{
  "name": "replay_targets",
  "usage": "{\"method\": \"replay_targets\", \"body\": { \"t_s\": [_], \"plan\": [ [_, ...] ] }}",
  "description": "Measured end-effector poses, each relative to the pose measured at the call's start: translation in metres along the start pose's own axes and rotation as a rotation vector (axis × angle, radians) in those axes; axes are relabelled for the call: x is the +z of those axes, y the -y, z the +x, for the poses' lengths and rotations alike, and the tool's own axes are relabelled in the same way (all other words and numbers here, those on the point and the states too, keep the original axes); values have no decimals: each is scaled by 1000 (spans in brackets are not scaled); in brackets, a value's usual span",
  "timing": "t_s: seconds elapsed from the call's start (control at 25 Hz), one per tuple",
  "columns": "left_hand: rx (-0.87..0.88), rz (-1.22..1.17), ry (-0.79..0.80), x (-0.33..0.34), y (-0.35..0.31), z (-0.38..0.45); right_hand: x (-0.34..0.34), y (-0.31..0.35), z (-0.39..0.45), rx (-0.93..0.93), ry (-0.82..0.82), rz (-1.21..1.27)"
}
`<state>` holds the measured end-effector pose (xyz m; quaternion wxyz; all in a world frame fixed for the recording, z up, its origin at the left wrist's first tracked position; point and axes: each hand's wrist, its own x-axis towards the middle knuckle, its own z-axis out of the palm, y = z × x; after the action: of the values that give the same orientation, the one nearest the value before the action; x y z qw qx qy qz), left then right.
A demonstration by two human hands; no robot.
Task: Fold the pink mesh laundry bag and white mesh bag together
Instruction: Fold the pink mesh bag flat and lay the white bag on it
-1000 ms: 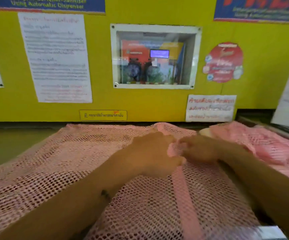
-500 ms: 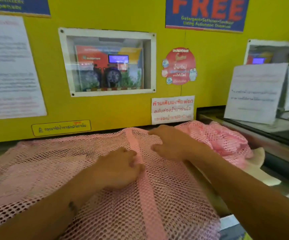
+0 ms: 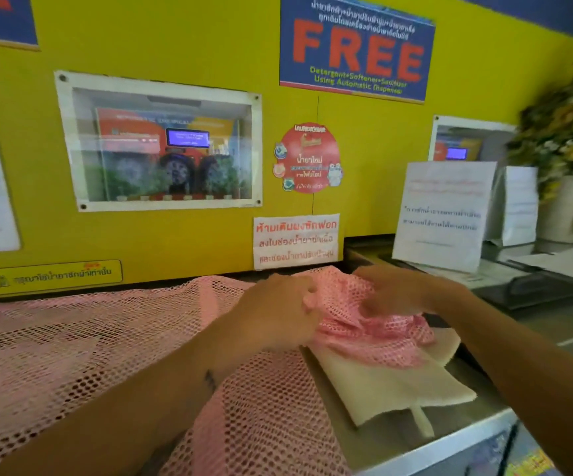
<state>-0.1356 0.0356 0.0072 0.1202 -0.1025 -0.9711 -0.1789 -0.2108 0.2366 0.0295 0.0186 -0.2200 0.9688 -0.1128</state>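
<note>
A large pink mesh laundry bag (image 3: 72, 355) lies spread flat over the counter on the left. To its right a bunched heap of brighter pink mesh (image 3: 374, 334) rests on a flat white mesh bag (image 3: 391, 386) with a short white strap at its near edge. My left hand (image 3: 278, 314) pinches pink mesh at the heap's left side. My right hand (image 3: 395, 290) lies over the top of the heap, fingers spread and blurred.
A yellow wall (image 3: 209, 46) with posters and a glass window stands right behind the counter. Paper signs (image 3: 443, 214) and a dark tray (image 3: 532, 290) sit at the right. The steel counter edge (image 3: 450, 444) runs along the near right.
The view has swung to the right. Both hands left the pink strap of the flat bag and moved right onto the bunched pink heap; the white bag is now in view.
</note>
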Motion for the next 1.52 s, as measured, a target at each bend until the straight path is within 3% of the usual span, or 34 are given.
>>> {"method": "replay_targets", "body": {
  "t_s": [0.12,0.2,0.4,0.48,0.64,0.76,0.88,0.96,1.04,1.08,1.16,1.24,1.28,1.32,1.4,1.44,1.52],
  "plan": [
    [-33,1,41,15,-16,23,-8,-9,10,-108,-96,163],
    [-63,-28,-31,19,-18,34,-16,-10,16,-185,-127,276],
    [-69,-203,-517,-34,-2,31,-58,8,36,-325,-279,389],
    [-76,-196,-691,-75,12,18,-74,27,49,-406,-261,521],
    [-186,-33,-848,-124,52,-29,-59,83,78,-559,-160,462],
    [-384,-4,-788,-128,82,-77,-20,127,103,-688,-218,155],
    [-587,0,-351,-134,105,-125,-1,159,112,-678,-185,109],
    [-651,-41,-132,-140,110,-148,3,172,109,-584,68,-45],
    [-665,-141,-94,-145,109,-159,5,178,103,-414,371,-206],
    [-660,-188,-120,-147,108,-161,9,179,103,-384,423,-256],
    [-607,-227,-210,-148,106,-157,15,184,105,-497,299,-364],
    [-553,-201,-275,-146,105,-146,13,197,104,-619,36,-211],
    [-536,-176,-280,-144,105,-139,9,207,101,-659,-69,30],
    [-517,-177,-269,-143,105,-132,3,219,95,-689,-99,360],
    [-457,-247,-239,-136,110,-119,-12,241,82,-717,53,938],
    [-450,-263,-247,-132,116,-115,-15,248,79,-691,126,1056],
    [-528,-205,-333,-129,135,-115,-12,251,80,-640,63,910]
  ]
}}
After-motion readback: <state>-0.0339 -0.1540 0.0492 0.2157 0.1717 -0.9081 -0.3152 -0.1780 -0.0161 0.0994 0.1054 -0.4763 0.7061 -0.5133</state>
